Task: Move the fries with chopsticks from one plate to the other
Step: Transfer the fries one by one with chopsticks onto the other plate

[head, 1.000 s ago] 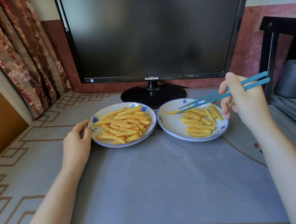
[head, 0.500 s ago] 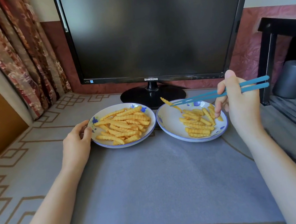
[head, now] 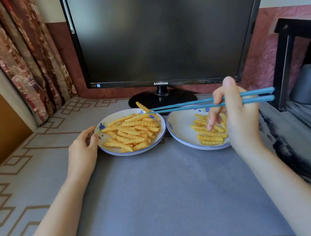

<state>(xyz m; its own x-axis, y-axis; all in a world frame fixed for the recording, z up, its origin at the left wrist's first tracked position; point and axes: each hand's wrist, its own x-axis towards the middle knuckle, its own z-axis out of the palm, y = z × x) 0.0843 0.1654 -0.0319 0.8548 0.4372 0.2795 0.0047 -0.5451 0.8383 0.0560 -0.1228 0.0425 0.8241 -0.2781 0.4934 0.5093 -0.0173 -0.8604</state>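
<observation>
One big black Samsung monitor (head: 153, 30) stands at the back, and its screen is dark. In front of it lies a grey table mat (head: 161, 188). Two white plates with blue flowers sit on the mat side by side, very close together. The left plate (head: 113, 151) has a big heap of crinkle fries (head: 132, 131). The right plate (head: 180, 126) has a smaller bunch (head: 208, 136), all on its right half.

The left hand (head: 83, 149) curls its fingers and thumb round the left edge of the left plate and holds it.

The right hand (head: 238, 117) is up above the right plate. Its fingers are wrapped round two blue chopsticks (head: 189, 106). The sticks lie almost flat and point to the left.

The stick tips pinch one fry (head: 142, 106) near its middle. It hangs slanted in the air over the back right edge of the left plate. I cannot tell if its low end touches the heap.

I think this fry is about to be put down on the big heap. It could go wrong. The fry is right at the plate's edge, so if the pinch lets go too soon it may drop onto the mat or between the plates. The sticks look smooth, so the fry could slip or twist out. The heap is tall too, and a fry dropped on top may roll off.
</observation>
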